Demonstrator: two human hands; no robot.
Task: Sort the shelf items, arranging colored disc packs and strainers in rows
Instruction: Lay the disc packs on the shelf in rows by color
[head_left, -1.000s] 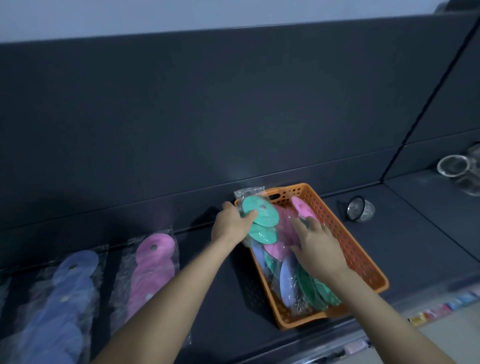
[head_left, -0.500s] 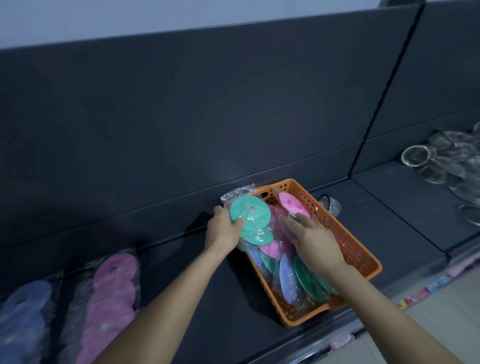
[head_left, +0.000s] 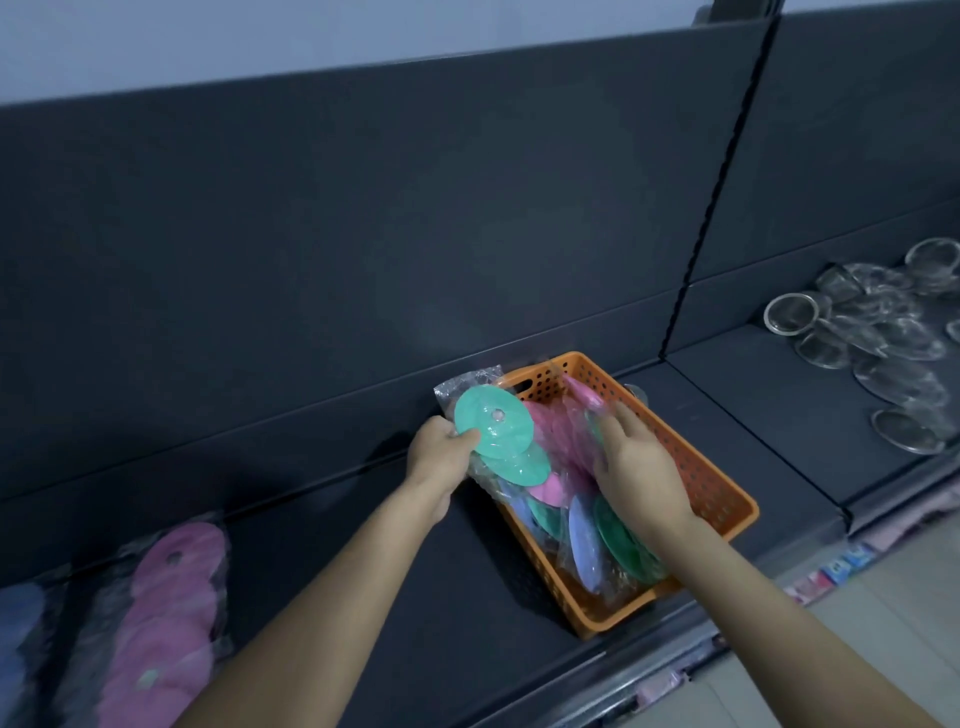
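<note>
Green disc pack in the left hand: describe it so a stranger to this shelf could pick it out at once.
Find the orange basket on the dark shelf. At its far left corner the left hand grips the green disc pack, a clear bag raised over the rim. Its mint-green top disc faces the camera; the pink pack beside it sits inside the basket.

We count one orange basket (head_left: 727, 499), one green pack (head_left: 493, 423) above its far left corner, one pink pack (head_left: 171, 613) and one blue pack (head_left: 15, 639) at the shelf's (head_left: 753, 415) left end, and strainers (head_left: 872, 338) too heaped to number.
</note>
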